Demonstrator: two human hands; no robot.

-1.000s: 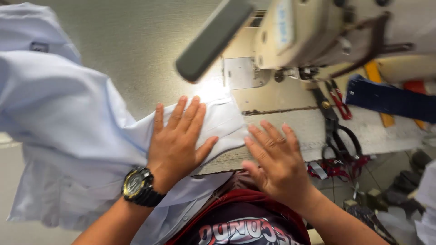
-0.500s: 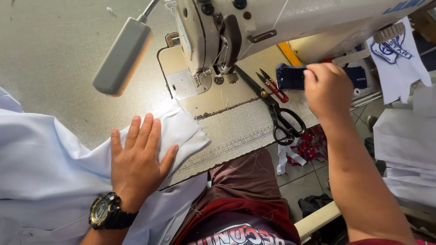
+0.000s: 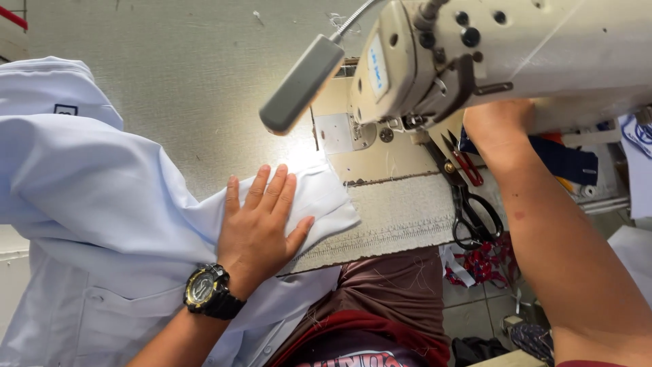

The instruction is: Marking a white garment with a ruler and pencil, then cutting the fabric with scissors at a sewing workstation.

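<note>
My left hand (image 3: 261, 228) lies flat, fingers spread, on a pale blue-white garment (image 3: 88, 204) spread over the sewing table (image 3: 183, 75). A black wristwatch (image 3: 207, 292) is on that wrist. The garment's folded end (image 3: 326, 197) points toward the needle area of the cream sewing machine (image 3: 516, 47). My right hand (image 3: 499, 122) reaches behind the machine head toward dark blue fabric (image 3: 567, 156); its fingers are hidden by the machine.
A grey lamp head (image 3: 301, 85) on a flexible neck hangs over the table. Black scissors (image 3: 472, 214) and red thread snips (image 3: 462, 160) lie right of the needle plate (image 3: 343, 132). Fabric scraps (image 3: 475, 265) hang below the table edge.
My right hand has gone further back behind the machine head, so its fingers are now hidden. The left hand stays flat on the garment. The view has shifted.
</note>
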